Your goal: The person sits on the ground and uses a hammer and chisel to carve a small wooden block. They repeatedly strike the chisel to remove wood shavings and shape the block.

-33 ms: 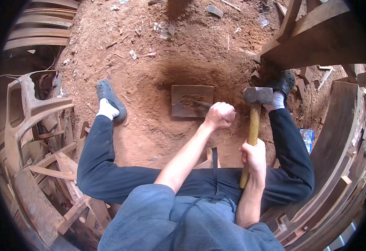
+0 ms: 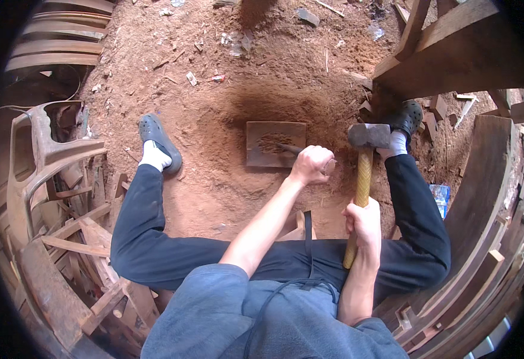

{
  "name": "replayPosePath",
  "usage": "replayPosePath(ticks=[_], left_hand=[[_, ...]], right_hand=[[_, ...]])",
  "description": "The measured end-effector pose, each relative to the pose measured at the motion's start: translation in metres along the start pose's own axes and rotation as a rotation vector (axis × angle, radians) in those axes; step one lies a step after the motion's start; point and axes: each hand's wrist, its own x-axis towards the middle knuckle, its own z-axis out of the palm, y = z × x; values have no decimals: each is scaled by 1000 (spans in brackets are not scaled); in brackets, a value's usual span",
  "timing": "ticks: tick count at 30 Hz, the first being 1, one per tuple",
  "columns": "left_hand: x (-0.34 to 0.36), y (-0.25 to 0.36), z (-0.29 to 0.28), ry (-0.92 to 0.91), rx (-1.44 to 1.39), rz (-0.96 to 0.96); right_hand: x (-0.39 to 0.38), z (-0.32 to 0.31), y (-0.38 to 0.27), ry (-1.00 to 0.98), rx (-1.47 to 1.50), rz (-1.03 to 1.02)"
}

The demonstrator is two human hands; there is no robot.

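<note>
Fingers of the left hand [image 2: 314,164] are wrapped tightly around a chisel [image 2: 288,148], its blade over the gouged board [image 2: 256,158]; a hammer [image 2: 364,173] is gripped by the curled right hand [image 2: 365,225]. Blows are best landed squarely, the chisel braced. Its long axis is slanted, tip pointed leftward and slightly forward.

Very slight differences only: left hand [image 2: 313,164] sits trace farther left, toward wooden block [image 2: 268,160]; white scrap [image 2: 191,78] appears trace farther right in view.
</note>
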Motion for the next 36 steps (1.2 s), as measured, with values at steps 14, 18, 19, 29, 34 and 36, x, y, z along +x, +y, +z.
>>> replayPosePath(ticks=[14, 18, 19, 29, 34, 36], left_hand=[[-27, -22, -119, 710, -656, -391], [-35, -35, -141, 768, -751, -344], [-37, -36, -142, 770, -745, -337], [-39, -30, -125, 617, -732, -365], [-38, -32, -119, 588, -735, -359], [-38, -33, -118, 578, -764, -340]], right_hand=[[-4, 4, 14, -42, -55, -87], [-5, 6, 12, -53, -73, -94], [-5, 7, 12, -56, -79, -98], [-4, 9, 16, -46, -96, -88], [-5, 9, 15, -45, -87, -94], [-5, 8, 15, -45, -103, -99]])
